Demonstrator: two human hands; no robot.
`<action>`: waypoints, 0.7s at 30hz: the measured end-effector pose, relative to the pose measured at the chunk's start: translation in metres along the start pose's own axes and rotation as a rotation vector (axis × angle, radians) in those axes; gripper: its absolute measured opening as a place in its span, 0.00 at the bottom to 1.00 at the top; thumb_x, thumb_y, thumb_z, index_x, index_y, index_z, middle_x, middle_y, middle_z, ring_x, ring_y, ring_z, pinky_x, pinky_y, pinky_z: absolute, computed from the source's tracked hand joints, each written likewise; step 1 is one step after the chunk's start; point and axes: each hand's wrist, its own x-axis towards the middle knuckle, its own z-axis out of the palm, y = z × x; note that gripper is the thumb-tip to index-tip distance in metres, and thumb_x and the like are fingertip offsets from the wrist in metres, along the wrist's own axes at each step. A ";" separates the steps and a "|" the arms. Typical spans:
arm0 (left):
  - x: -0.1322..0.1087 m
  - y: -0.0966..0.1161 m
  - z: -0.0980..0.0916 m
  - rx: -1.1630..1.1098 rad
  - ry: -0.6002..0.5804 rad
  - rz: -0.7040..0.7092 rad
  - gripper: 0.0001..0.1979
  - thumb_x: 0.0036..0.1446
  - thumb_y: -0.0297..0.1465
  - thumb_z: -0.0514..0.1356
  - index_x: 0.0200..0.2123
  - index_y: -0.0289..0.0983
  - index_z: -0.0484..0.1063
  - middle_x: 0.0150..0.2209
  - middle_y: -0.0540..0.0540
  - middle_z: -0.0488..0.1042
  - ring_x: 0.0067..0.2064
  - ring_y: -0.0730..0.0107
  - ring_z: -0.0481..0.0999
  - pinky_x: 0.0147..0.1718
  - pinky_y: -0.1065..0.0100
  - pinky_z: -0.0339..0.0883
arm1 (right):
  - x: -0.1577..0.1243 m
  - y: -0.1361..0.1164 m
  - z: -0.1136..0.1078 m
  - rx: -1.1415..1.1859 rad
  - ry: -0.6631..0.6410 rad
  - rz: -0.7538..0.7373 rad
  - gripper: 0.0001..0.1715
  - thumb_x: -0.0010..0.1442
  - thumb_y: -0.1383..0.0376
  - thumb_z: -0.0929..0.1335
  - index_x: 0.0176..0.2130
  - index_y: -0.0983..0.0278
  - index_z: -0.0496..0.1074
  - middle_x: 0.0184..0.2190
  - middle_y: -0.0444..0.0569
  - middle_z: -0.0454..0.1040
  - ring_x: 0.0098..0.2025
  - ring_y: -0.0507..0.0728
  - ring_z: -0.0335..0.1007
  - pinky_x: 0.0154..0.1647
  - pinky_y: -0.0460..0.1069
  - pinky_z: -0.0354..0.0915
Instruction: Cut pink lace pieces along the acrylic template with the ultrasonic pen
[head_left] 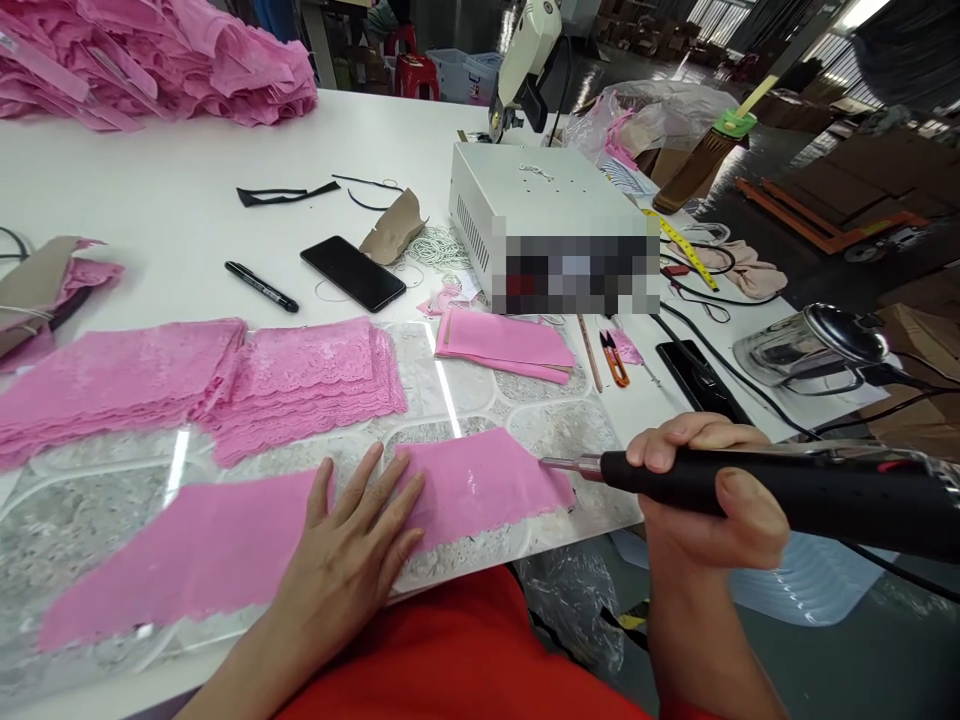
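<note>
Fabric (480, 490) lies beneath the left hand (356, 545).

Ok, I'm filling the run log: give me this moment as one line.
left hand: flat on pink fabric | right hand: gripping black-handled tool | tip: at fabric's right part, contact unclear

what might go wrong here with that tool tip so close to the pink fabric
The metal tip is right at the slanted right edge of the pink fabric, so a slip of the right grip could snag or mar it.

The left grip presses well away from that edge, so the unheld end might shift or pucker, especially on the glossy board.
</note>
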 end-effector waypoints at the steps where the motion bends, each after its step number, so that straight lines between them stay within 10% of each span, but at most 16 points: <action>1: 0.000 0.000 0.000 0.002 -0.001 0.001 0.20 0.71 0.39 0.50 0.60 0.41 0.68 0.63 0.43 0.68 0.68 0.53 0.58 0.69 0.45 0.36 | 0.001 0.001 0.001 0.005 0.002 -0.002 0.10 0.48 0.62 0.69 0.31 0.65 0.74 0.28 0.44 0.70 0.20 0.50 0.65 0.19 0.49 0.67; 21: -0.001 0.000 0.000 -0.003 0.001 0.001 0.19 0.71 0.38 0.51 0.59 0.40 0.69 0.62 0.43 0.69 0.68 0.52 0.59 0.69 0.45 0.35 | 0.006 0.014 0.023 0.020 -0.023 -0.006 0.09 0.47 0.64 0.67 0.32 0.64 0.74 0.29 0.44 0.71 0.20 0.50 0.66 0.21 0.50 0.68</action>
